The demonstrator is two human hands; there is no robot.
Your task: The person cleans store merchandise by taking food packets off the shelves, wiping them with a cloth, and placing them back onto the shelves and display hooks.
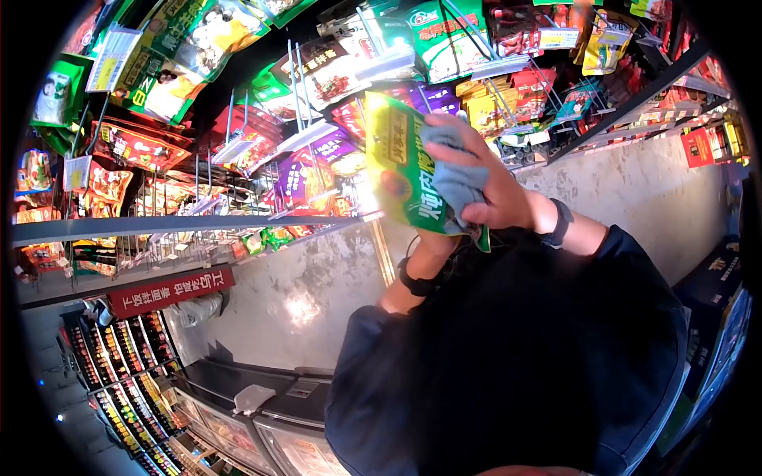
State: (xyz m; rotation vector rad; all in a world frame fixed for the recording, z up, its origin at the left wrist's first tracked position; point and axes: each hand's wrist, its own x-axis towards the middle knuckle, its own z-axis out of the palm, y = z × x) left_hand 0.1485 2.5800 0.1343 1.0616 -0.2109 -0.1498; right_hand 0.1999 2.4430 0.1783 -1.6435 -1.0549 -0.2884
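Grip of the right hand [508,190] is closed on a grey-blue cloth [459,178], fingers along its upper side and thumb along its lower, and the cloth lies against the face of a green-and-yellow packet [397,166]. Grip of the left hand [436,241] comes up at the packet's lower edge, mostly hidden behind it, so how far its fingers are closed cannot be told. The packet is tilted, held up off the shelf, its yellow end uppermost and pale characters running along the green part.

Below and to the right of the packet, a dark band [559,223] circles the right wrist; just below the packet, another dark wristband [418,278] sits on the left. Dark sleeves [627,297] follow further down.

Left of the packet hangs a purple packet [308,176], and farther left a red packet [141,147]. Above the packet, slightly right, hangs a green packet [446,40]. Well below and left of it are a red sign [171,291] with white characters, rows of bottles [119,349] and a low dark-edged cabinet [298,408]. Grey floor [278,278] shows between packet and cabinet.
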